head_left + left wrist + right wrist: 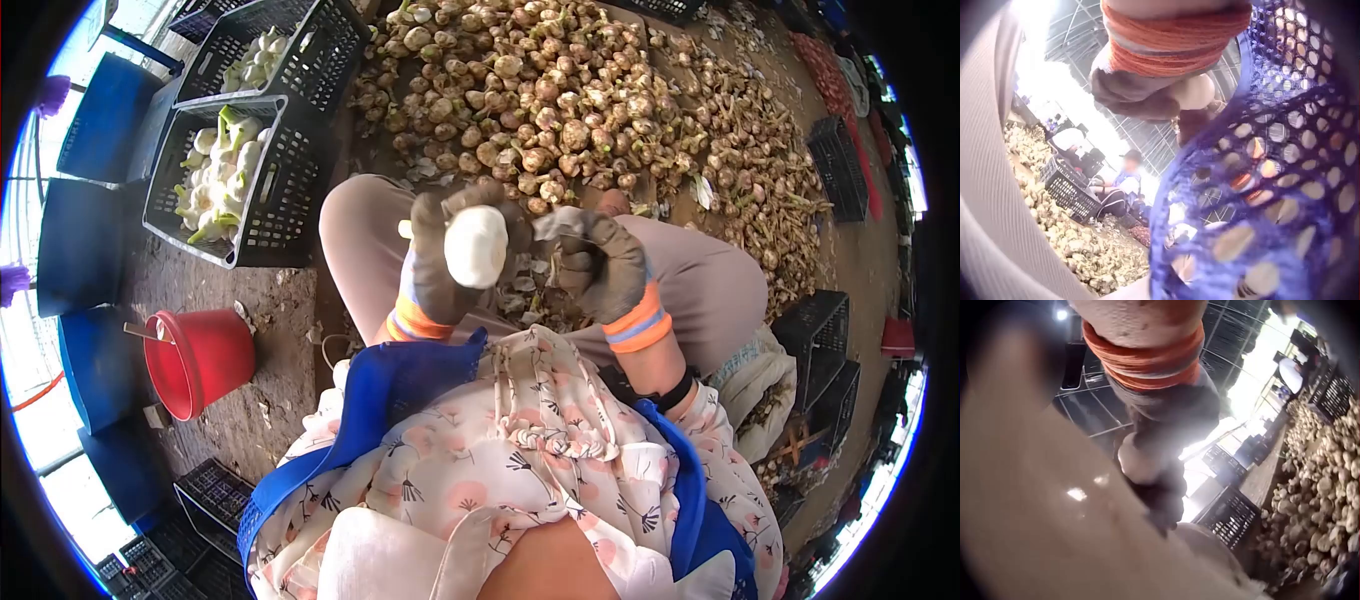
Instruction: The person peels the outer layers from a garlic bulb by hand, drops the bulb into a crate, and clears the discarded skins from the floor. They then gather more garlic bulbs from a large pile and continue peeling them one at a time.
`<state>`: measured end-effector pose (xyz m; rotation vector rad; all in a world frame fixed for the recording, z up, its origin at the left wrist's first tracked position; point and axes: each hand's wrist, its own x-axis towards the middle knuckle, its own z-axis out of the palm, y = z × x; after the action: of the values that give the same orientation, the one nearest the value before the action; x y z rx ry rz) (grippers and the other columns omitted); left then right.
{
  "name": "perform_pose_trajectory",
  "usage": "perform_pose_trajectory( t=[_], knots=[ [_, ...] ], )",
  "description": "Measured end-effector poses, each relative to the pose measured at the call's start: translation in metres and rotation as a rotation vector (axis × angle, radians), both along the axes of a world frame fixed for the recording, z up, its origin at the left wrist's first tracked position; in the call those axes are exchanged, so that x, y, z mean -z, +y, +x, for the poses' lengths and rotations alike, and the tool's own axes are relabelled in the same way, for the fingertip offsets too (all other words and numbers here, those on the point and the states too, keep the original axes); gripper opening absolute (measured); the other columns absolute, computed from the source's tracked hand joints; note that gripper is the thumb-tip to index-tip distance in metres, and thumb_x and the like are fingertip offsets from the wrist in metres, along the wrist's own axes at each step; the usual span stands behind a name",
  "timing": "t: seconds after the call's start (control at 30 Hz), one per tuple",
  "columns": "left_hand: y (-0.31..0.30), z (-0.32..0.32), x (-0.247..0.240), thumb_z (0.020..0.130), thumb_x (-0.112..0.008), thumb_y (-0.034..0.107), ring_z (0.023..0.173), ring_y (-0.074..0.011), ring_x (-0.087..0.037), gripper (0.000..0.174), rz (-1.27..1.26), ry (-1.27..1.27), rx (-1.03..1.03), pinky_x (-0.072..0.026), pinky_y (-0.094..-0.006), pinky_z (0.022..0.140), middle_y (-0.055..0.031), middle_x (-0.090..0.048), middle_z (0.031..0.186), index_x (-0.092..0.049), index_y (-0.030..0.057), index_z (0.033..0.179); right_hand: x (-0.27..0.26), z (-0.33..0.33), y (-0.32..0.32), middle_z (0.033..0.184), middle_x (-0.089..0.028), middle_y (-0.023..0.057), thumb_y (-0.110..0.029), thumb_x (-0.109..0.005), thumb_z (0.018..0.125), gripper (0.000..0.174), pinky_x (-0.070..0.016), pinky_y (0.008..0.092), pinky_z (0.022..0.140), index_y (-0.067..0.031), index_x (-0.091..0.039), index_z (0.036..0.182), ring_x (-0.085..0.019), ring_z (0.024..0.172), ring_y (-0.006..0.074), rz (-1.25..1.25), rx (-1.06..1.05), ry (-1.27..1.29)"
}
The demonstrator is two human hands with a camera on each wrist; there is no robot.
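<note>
My left hand (436,245), in a dark glove with an orange cuff, grips a peeled white garlic bulb (476,246) and holds it up over my lap. The right hand (598,262), gloved the same way, is curled just right of the bulb and pinches a pale strip of garlic skin (556,222). In the left wrist view the gloved left hand (1147,87) wraps the pale bulb (1194,91). From the right wrist camera the right hand (1160,425) closes round something whitish (1137,464); what it is stays blurred.
A big heap of unpeeled garlic (560,100) lies ahead. Black crates (285,160) with white peeled bulbs stand at the left, and a red bucket (200,360) is beside my left knee. More black crates (825,340) sit at the right. Another person (1124,181) sits far off.
</note>
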<state>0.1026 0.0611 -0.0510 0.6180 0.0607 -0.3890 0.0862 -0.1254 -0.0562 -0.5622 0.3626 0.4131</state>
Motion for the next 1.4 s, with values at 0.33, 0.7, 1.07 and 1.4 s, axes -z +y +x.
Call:
perform_pose_trajectory(
  t=[0.33,0.7,1.07,1.4],
  knots=[
    [0.16,0.082,0.001,0.075,-0.053,0.044,0.114,-0.0322,-0.043,0.074,-0.326,-0.234,-0.48,-0.0384,-0.0437,0.096,-0.0234,-0.038,0.127,-0.03,-0.0032,0.128,0.056,0.029,0.004,0.102,-0.058,0.0179,-0.023,-0.049,0.075,0.037,-0.0438,0.0383,0.08,-0.0049,-0.055,0.106,-0.055,0.096,0.0316,-1.756,-1.138,-0.606],
    [0.046,0.138,0.004,0.089,-0.037,0.042,0.114,-0.0349,-0.044,0.06,-0.179,0.124,-0.306,-0.0408,-0.0454,0.092,-0.0251,-0.044,0.121,-0.034,-0.0067,0.123,0.202,0.194,-0.047,0.12,-0.045,0.0163,-0.023,-0.054,0.072,0.043,-0.038,0.0385,0.091,-0.0049,-0.05,0.111,-0.047,0.107,0.0321,-2.142,-0.724,-0.052],
    [0.035,0.155,0.017,0.091,-0.03,0.04,0.117,-0.0356,-0.04,0.06,-0.121,0.221,-0.155,-0.041,-0.0444,0.092,-0.0244,-0.036,0.128,-0.025,-0.0055,0.129,0.223,0.229,-0.052,0.123,-0.041,0.0198,-0.022,-0.059,0.07,0.071,-0.0373,0.0389,0.093,-0.0147,-0.028,0.134,-0.036,0.118,0.0358,-2.219,-0.805,0.177],
    [0.007,0.126,0.002,0.089,-0.041,0.028,0.093,-0.0198,-0.053,0.043,0.617,0.13,0.081,-0.0442,-0.0301,0.078,-0.0108,-0.05,0.113,-0.039,0.0048,0.125,0.146,0.175,-0.034,0.102,-0.057,0.007,0.002,-0.07,0.061,0.055,-0.0452,0.0259,0.079,-0.0031,-0.05,0.112,-0.054,0.091,0.0147,-0.714,0.146,-0.317]
  ],
)
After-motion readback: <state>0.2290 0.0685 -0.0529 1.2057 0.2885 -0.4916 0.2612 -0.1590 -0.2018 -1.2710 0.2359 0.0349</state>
